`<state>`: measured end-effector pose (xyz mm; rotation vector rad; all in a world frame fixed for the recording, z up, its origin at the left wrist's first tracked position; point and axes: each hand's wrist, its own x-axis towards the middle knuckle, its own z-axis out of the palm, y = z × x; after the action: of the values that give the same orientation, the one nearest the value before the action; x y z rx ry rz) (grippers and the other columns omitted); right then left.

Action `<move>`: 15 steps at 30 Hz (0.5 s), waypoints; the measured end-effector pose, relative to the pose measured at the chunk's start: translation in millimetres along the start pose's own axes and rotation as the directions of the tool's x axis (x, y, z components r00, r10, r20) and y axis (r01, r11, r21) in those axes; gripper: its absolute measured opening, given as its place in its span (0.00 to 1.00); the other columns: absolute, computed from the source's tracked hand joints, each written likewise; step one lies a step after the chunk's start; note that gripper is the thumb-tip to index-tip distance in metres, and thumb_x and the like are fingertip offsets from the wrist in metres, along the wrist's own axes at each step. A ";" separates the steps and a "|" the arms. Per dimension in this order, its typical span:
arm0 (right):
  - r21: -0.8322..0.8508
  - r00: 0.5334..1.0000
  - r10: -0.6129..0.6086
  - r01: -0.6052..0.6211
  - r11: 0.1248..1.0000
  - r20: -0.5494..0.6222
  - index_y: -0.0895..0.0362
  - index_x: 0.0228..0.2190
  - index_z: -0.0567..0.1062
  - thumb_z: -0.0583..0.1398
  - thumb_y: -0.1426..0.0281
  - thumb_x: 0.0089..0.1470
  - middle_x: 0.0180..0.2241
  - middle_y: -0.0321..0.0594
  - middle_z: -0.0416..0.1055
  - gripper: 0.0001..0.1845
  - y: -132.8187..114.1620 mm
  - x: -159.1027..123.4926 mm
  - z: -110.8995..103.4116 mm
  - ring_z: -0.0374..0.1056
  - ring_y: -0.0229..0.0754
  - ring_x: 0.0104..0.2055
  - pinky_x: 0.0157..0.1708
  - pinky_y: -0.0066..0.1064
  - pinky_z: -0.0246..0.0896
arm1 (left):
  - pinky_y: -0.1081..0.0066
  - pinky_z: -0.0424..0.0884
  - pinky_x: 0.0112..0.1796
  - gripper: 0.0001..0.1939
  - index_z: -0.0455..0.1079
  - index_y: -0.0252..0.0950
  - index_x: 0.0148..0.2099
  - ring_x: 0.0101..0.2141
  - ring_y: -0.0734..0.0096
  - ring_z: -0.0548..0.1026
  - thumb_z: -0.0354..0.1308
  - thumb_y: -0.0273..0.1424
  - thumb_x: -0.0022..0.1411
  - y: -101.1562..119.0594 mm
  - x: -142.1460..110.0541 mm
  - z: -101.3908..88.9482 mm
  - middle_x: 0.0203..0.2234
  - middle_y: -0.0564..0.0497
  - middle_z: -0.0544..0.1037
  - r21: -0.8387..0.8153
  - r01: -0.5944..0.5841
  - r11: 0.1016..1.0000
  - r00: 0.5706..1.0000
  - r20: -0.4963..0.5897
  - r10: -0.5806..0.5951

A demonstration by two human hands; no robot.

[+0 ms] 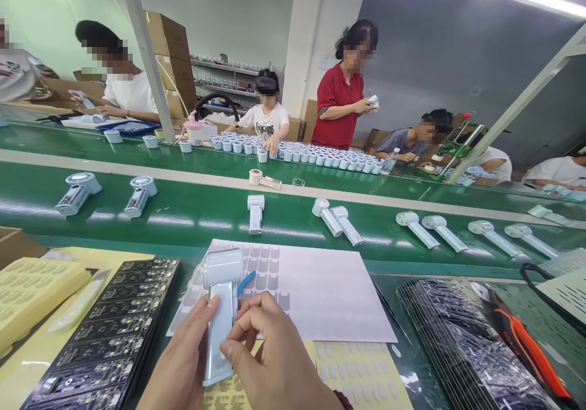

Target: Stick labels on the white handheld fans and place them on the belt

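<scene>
My left hand (pixel 180 361) grips the handle of a pale blue handheld fan (pixel 220 303) held upright over the bench. Thumb and fingers of my right hand (pixel 270 355) are pinched against the fan's handle, and a small blue tool (pixel 246 281) pokes out beside the fan's head; which hand holds it is unclear. Behind the fan lies a white sticker sheet (pixel 320 294) with rows of grey rounded labels, many peeled off.
Black trays of circuit boards (pixel 105 337) lie left, yellow sheets (pixel 32 288) beyond them. Dark plastic strips (pixel 458 343) and an orange-handled tool (pixel 526 343) lie right. Finished fans (pixel 255 212) ride the green conveyor (pixel 192 215). Several people work across it beside rows of small cups (pixel 320 154).
</scene>
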<state>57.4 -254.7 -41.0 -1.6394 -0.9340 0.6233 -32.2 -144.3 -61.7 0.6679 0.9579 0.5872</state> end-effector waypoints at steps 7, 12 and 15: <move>0.044 0.963 -0.185 0.197 0.979 -0.198 0.54 0.30 0.74 0.61 0.73 0.55 0.39 0.39 0.70 0.03 9.7 1.7 5.5 0.70 0.37 0.32 0.21 0.24 0.57 | 0.71 0.81 0.42 0.11 0.79 0.34 0.49 0.45 0.59 0.82 0.63 0.28 0.65 12.6 -5.1 23.8 0.43 0.44 0.84 -0.034 0.102 0.994 0.994 0.030 -0.101; -0.109 0.946 -0.099 0.068 0.992 -0.308 0.53 0.43 0.77 0.58 0.62 0.65 0.46 0.44 0.78 0.11 24.8 14.5 -29.6 0.76 0.43 0.38 0.28 0.27 0.69 | 0.67 0.82 0.38 0.13 0.78 0.29 0.49 0.42 0.56 0.83 0.64 0.21 0.60 46.8 12.3 38.1 0.43 0.36 0.84 0.117 0.039 0.992 0.984 0.166 -0.058; -0.604 0.948 -0.164 -0.035 0.796 -0.272 0.58 0.54 0.76 0.54 0.70 0.63 0.46 0.51 0.81 0.21 57.8 21.7 -47.5 0.79 0.54 0.46 0.36 0.39 0.77 | 0.77 0.77 0.32 0.13 0.79 0.27 0.44 0.39 0.65 0.83 0.63 0.13 0.57 76.5 43.7 47.1 0.42 0.36 0.84 0.247 -0.083 0.965 0.985 0.165 0.043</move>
<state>121.9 -268.1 -82.5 -2.1819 -1.0035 -0.0177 16.9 -74.6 -9.6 0.9629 0.8723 0.4636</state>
